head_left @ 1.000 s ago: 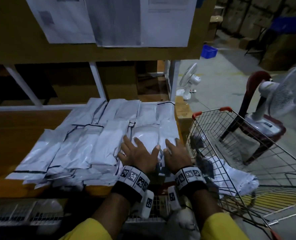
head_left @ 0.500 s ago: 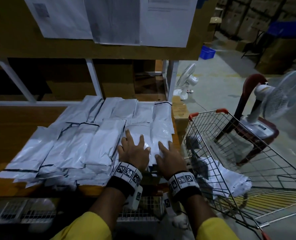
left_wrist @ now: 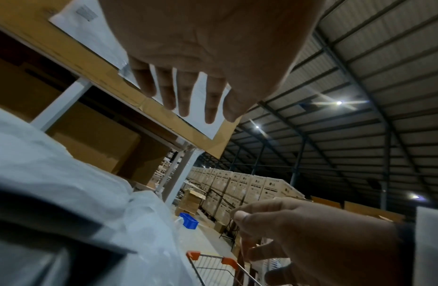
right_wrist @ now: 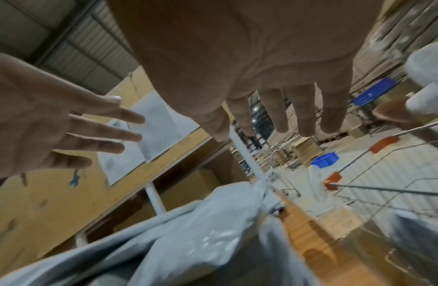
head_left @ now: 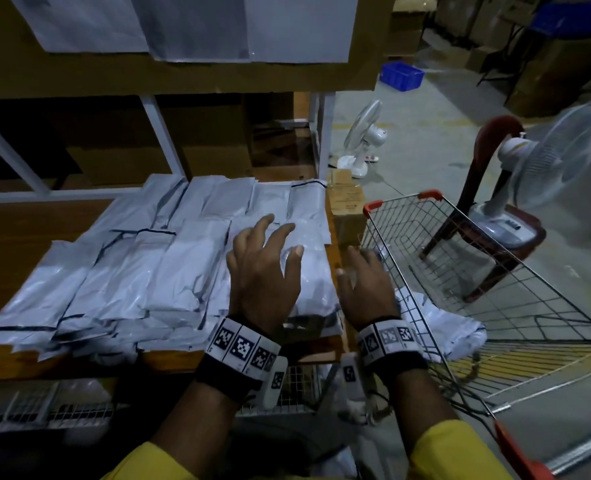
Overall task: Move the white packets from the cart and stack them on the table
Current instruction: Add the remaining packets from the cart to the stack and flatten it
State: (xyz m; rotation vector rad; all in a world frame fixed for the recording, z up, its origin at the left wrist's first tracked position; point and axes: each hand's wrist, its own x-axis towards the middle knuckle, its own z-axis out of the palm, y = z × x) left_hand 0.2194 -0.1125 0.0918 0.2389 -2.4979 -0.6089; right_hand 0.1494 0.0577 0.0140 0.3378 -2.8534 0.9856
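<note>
**Above the stacked packets, both hands free before the next reach**

Over the wooden desk (head_left: 27, 244), a wide spread of white packets (head_left: 120, 271) lies in overlapping rows, running from far left of the hands up to just beneath them. The left hand (head_left: 264, 271) hovers over the rightmost pile with fingers spread and straight, grasping nothing; the left wrist view shows its palm bare, clear of the plastic below. Just to its right, the right hand (head_left: 365, 289) sits past the desk edge, beside the near rim of the wire cart (head_left: 494, 271), fingers loose and released, holding nothing. Further right and lower, inside the cart, one more white packet (head_left: 443, 327) lies crumpled against the wire side.

Judging by this, the next step is a reach into the cart. It would go best with the right hand dropping over the rim and taking the packet flat, so the slippery plastic does not fold or snag on the wire, then laying it squarely on the pile under the left hand.
</note>
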